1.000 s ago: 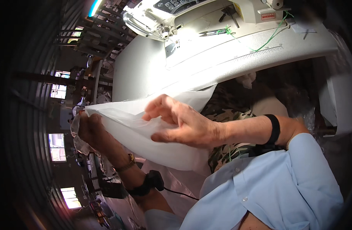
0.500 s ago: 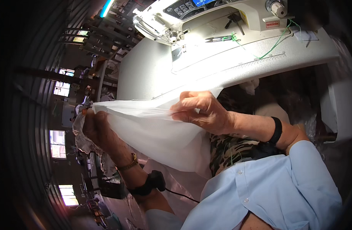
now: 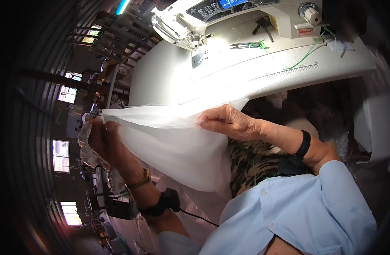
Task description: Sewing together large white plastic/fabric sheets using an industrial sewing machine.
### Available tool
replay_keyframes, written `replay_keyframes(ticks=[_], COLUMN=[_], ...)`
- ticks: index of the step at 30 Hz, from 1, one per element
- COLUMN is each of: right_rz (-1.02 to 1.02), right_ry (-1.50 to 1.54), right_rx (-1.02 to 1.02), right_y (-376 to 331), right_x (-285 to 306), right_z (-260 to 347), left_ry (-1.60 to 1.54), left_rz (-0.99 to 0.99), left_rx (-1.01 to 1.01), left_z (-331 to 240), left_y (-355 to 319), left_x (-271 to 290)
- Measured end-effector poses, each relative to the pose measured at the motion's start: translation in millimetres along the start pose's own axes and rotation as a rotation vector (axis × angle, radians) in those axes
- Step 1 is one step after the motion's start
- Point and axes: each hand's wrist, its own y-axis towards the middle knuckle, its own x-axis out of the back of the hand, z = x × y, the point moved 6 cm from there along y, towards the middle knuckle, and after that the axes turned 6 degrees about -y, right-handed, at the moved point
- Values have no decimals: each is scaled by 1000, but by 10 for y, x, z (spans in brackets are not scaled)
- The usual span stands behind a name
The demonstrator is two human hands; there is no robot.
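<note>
One piece of white sheer fabric, stretched at the front edge of the worktop. Hard to make out in shadow: fingertips of the left hand, closed on the fabric's left corner. Cut off above: sewing machine. Partly hidden under the fabric: camouflage trousers. Different from one second ago: fingers of the right hand, then loosely open, now pinched on the fabric.

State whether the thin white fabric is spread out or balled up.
Spread out, though not flat: the thin white fabric stretches between the left hand and the right hand, its lower part draping below.
</note>
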Motion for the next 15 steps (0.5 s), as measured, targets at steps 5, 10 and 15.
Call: replay_keyframes(ticks=[5,10,15], right_rz=[42,115,125], right_ry=[-44,11,19], right_rx=[-133,-72,-223], right_y=[54,-147,-397], right_x=[5,-29,-187], right_z=[-107,-55,-122], left_ry=[-72,-93,-14], left_rz=[-178,-242,74], left_rx=[4,-6,109], left_z=[-144,-219,-79], left_y=[-59,-44,66], left_x=[-109,-177,-144])
